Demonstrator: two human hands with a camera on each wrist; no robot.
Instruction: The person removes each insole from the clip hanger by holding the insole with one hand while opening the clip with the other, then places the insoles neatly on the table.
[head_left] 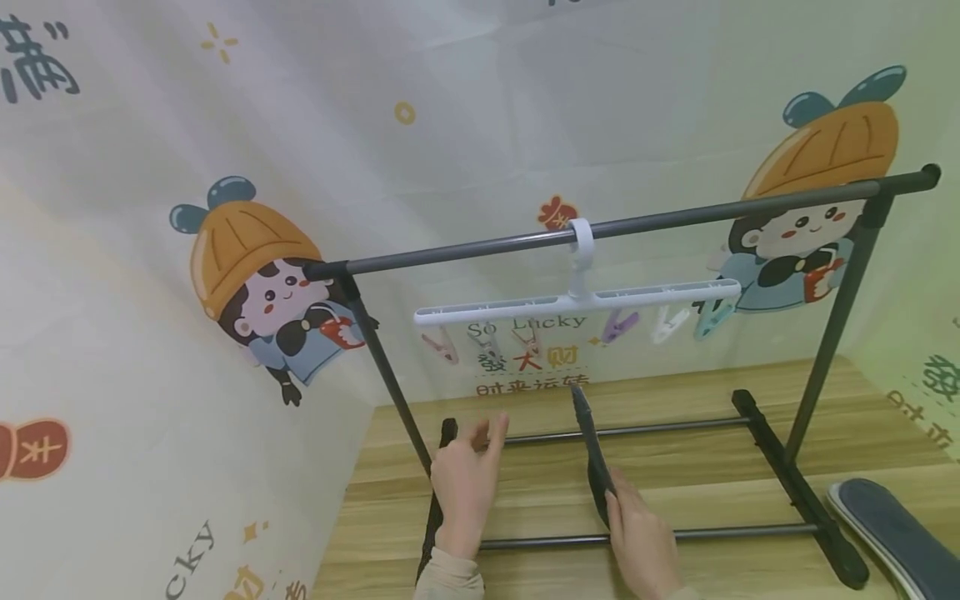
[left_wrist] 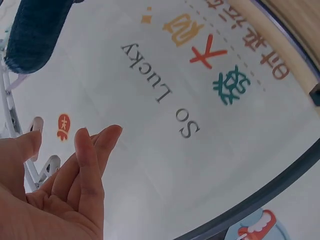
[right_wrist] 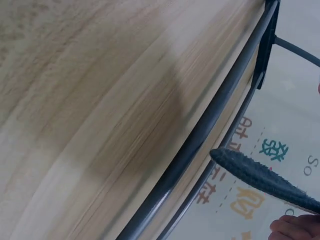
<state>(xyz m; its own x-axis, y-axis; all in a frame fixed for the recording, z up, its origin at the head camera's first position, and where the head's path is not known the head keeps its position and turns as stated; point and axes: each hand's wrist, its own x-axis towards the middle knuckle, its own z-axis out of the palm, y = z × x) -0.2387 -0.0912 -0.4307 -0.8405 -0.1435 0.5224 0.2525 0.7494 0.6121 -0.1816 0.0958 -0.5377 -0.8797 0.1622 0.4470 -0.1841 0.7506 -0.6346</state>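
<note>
My right hand [head_left: 643,537] grips the lower end of a thin, dark blue, fuzzy-surfaced flat piece [head_left: 591,446] that stands nearly on edge. Its rounded end [left_wrist: 37,35] shows at the top left of the left wrist view. In the right wrist view its narrow edge [right_wrist: 260,175] runs toward my fingertips [right_wrist: 295,227]. My left hand [head_left: 467,483] is raised to the left of it, fingers loosely bent and nothing in them. Above both hands, a white clip hanger [head_left: 510,308] hangs by its hook from a dark rail [head_left: 465,250], with several pastel clips [head_left: 621,325] below its bar.
The rail belongs to a dark metal rack with side posts [head_left: 840,325], feet [head_left: 802,500] and lower crossbars [head_left: 547,542] on a wood-grain surface [head_left: 712,483]. A navy shoe-like item [head_left: 892,533] with a white edge lies at the right. Printed cloth [head_left: 465,167] hangs behind.
</note>
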